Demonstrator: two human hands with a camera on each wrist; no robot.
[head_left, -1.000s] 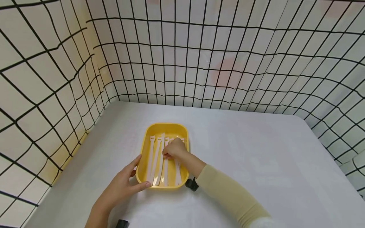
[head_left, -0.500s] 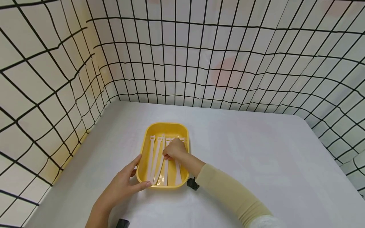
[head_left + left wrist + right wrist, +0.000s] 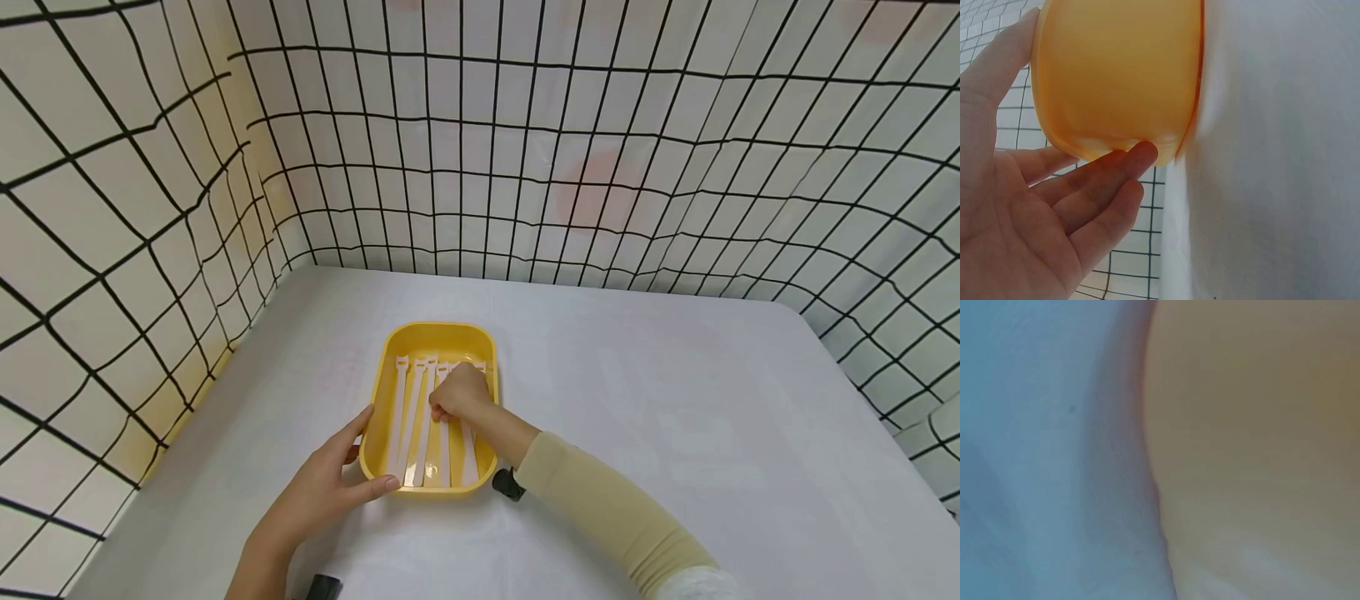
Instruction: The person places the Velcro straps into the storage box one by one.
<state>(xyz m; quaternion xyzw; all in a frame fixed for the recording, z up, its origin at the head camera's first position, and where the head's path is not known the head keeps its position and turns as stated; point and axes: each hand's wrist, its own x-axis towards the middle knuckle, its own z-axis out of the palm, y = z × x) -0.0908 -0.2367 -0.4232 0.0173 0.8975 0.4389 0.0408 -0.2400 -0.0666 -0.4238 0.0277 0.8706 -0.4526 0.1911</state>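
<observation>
A yellow tray point(image 3: 438, 328) on the table holds several white strap-like cable ties point(image 3: 398, 417) with slotted heads, lying side by side lengthwise. My left hand point(image 3: 318, 492) grips the tray's near-left corner, thumb on the front rim and fingers against the left side. The left wrist view has the same hand point(image 3: 1041, 206) with its fingers round the yellow wall. Inside the tray, my right hand point(image 3: 462, 392) reaches in from the right. Its fingers are curled and pinch at a cable tie point(image 3: 445, 454) near the middle, and the hand covers the upper parts of those beneath it.
The tray stands on a white-covered table point(image 3: 660, 417). Black wire mesh point(image 3: 525, 150) rises along the back and both sides. A black object point(image 3: 507, 483) sits by the right forearm, another black piece point(image 3: 324, 587) beside the left wrist. The right wrist view is filled by the tray's blurred yellow wall point(image 3: 1260, 437).
The cable ties near my right fingers have shifted: one slid slightly toward me and straightened, and the lower end of the one beside it swung right. Both hands stay almost in place.
</observation>
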